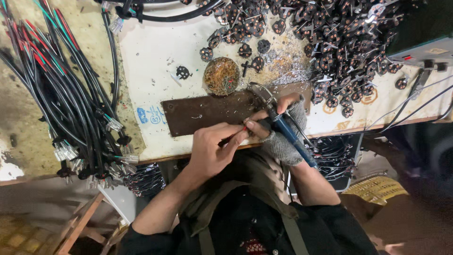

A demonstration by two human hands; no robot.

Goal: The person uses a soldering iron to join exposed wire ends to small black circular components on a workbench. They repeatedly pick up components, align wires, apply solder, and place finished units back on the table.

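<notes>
Round tin [222, 75] upper centre w/ brownish residue. Left hand [212, 148] pinches red wire end [245, 128], mostly hidden; gloved right hand [281, 130] grips blue-handled soldering iron [283, 125].

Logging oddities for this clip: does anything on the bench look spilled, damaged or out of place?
Yes. Fine metal shavings lie scattered loose on the white benchtop beside the round dish, spreading onto the brown plate. The black plug parts sit in an unsorted heap. The right hand wears a frayed fingerless glove; the left hand is bare.
</notes>
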